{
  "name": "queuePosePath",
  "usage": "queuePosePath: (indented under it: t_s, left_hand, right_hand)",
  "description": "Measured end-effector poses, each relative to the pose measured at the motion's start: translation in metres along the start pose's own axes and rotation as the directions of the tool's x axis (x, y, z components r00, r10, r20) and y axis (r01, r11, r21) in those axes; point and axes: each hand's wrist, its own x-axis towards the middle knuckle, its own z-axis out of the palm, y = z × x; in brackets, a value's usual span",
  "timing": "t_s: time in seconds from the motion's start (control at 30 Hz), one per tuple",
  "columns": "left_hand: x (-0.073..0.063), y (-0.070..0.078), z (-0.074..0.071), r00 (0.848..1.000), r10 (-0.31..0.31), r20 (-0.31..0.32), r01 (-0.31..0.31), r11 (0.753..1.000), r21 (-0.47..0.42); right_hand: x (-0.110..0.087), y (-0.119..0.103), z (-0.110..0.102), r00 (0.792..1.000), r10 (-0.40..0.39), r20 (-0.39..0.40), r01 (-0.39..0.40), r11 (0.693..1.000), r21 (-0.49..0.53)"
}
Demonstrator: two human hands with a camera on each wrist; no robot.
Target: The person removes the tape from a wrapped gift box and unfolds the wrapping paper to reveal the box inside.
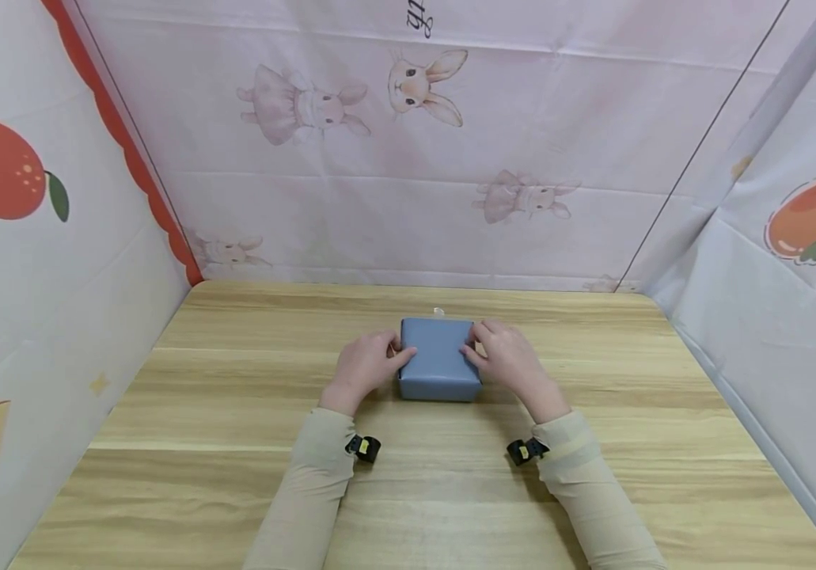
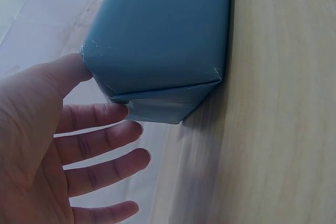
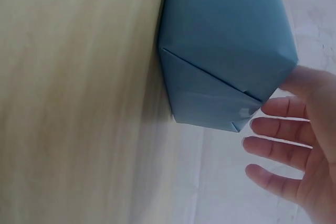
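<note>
A box wrapped in blue paper sits on the wooden table between both hands. My left hand grips its left edge, thumb on the top and index finger against the folded end. The left wrist view shows that folded paper end and the other fingers spread apart from it. On the opposite side my right hand grips the right edge the same way, thumb on top. In the right wrist view the right end flap lies folded, with a small shiny patch near the index finger. The box's far side is hidden.
Behind the box lies a small clear scrap, perhaps tape. The wooden table reaches back to a cloth wall printed with rabbits. Fruit-printed cloths stand along the left and right. Each wrist wears a black camera strap.
</note>
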Motion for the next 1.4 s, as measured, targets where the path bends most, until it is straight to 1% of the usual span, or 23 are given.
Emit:
queuePosePath:
  t_s: [0.17,0.33,0.47,0.8,0.9,1.1,1.3,1.4]
  left_hand:
    - [-0.001,0.000,0.000,1.000,0.005,-0.007,-0.005,1.000,0.000]
    - [-0.001,0.000,0.000,1.000,0.002,-0.007,-0.002,1.000,0.004]
    - [0.000,0.000,0.000,1.000,-0.003,-0.007,0.003,1.000,-0.002]
    - [0.000,-0.001,0.000,1.000,-0.004,-0.010,0.004,1.000,-0.013]
    - [0.001,-0.001,0.000,1.000,-0.005,-0.008,0.005,1.000,-0.015]
    - [0.001,-0.001,0.000,1.000,-0.006,-0.005,0.006,1.000,-0.015]
    - [0.002,-0.003,0.001,1.000,0.001,-0.008,-0.002,1.000,-0.014]
    - [0.002,-0.003,0.001,1.000,0.002,-0.006,-0.002,1.000,-0.015]
  right_hand:
    - [0.001,0.001,0.002,0.998,-0.051,-0.043,0.049,0.998,-0.038]
    - [0.001,0.002,0.002,0.988,-0.123,-0.092,0.119,0.991,-0.053]
    - [0.000,0.001,0.001,0.984,-0.145,-0.099,0.142,0.989,-0.043]
    - [-0.001,0.009,0.001,0.986,-0.117,-0.117,0.115,0.993,-0.022]
    - [-0.001,0.010,-0.002,0.991,-0.092,-0.095,0.091,0.996,-0.013]
    - [-0.003,0.014,-0.008,1.000,-0.015,-0.019,0.015,1.000,-0.009]
    - [-0.003,0.016,-0.011,1.000,0.002,-0.018,-0.003,1.000,-0.016]
    - [-0.002,0.016,-0.014,1.000,0.016,0.003,-0.016,1.000,-0.011]
